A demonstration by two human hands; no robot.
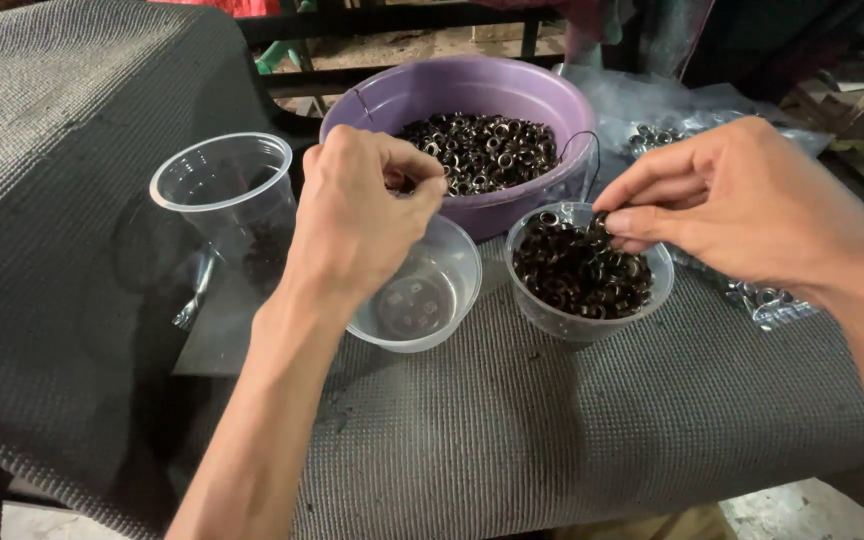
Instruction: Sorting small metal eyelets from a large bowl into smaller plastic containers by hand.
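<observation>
— Two clear cups sit mid-mat: one (pixel 582 275) heaped with dark metal rings, the right hand (pixel 742 205) pinching some there.

— And the left hand (pixel 357 215)?

— Fingers pinched narrow over the near-empty cup (pixel 422 300). Purple basin (pixel 472 95) behind, clear plastic packets (pixel 772 300) to the right.

A grey mat (pixel 552 430) covered the table, kind of ribbed and textured. An empty clear cup (pixel 222 190) sat off to the left, well apart from the purple basin (pixel 542 100) at the back. Clear bags (pixel 672 125) lay on the right, probably with more metal rings in them, hard to tell.
</observation>
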